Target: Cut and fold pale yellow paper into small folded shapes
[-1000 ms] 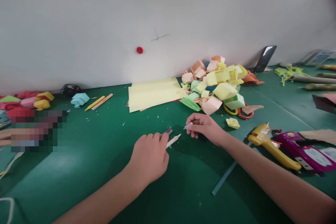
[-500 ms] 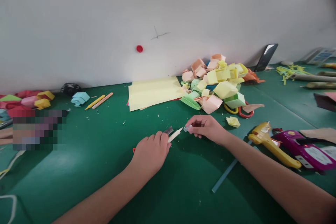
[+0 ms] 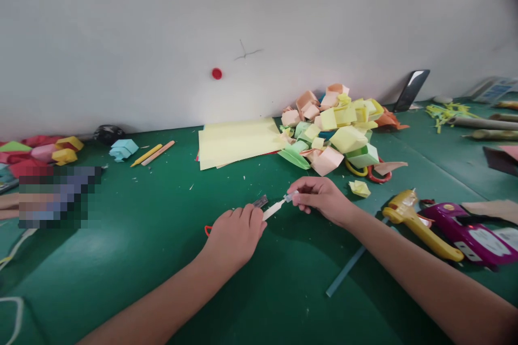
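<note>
My left hand (image 3: 237, 232) is closed around a white pen-like stick (image 3: 273, 209) with a narrow tip, pointing right and slightly up. Beyond its knuckles pokes a flat grey metal piece (image 3: 261, 201), and a bit of orange-red loop (image 3: 208, 230) shows on the other side; whether they belong together is hidden. Between the thumb and fingers of my right hand (image 3: 319, 198) is a small translucent cap-like piece (image 3: 290, 197). It meets the stick's tip, or nearly so; I cannot tell whether it is around it.
A yellow glue gun (image 3: 421, 223) and a purple device (image 3: 471, 232) lie right, beside a bluish stick (image 3: 346, 272). Behind are folded paper pieces (image 3: 343, 116), paper sheets (image 3: 238, 143), two pencil-like sticks (image 3: 151, 153) and a leaning phone (image 3: 410, 91). Another person's hand (image 3: 26, 202) is far left.
The white stick and the translucent piece have come closer together at the tip. My left hand has shifted slightly right; my right hand has barely moved.
</note>
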`<action>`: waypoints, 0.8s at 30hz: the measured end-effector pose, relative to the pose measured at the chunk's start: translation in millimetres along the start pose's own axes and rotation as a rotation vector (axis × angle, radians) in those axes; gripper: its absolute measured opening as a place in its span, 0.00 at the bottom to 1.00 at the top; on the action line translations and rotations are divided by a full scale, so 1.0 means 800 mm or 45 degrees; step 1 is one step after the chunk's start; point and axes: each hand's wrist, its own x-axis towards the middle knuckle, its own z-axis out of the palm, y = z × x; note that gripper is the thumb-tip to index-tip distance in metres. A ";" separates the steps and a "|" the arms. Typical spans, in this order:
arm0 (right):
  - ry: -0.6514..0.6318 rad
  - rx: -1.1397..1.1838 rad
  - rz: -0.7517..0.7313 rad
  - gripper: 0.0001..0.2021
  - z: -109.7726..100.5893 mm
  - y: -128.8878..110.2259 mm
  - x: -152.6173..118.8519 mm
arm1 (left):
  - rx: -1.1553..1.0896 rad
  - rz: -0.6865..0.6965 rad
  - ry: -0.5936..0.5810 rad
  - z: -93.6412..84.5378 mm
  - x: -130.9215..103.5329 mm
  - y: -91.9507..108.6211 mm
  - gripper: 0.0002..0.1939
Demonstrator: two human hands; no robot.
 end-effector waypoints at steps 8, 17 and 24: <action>-0.100 -0.030 0.059 0.14 0.009 -0.003 -0.009 | -0.108 0.077 0.023 0.001 -0.003 0.002 0.11; -0.134 -0.119 0.077 0.16 0.016 -0.015 -0.022 | -0.214 0.115 0.056 0.000 -0.005 0.004 0.12; -0.041 -0.488 -0.152 0.18 0.000 -0.039 -0.009 | -0.139 -0.057 0.101 -0.029 -0.013 -0.037 0.16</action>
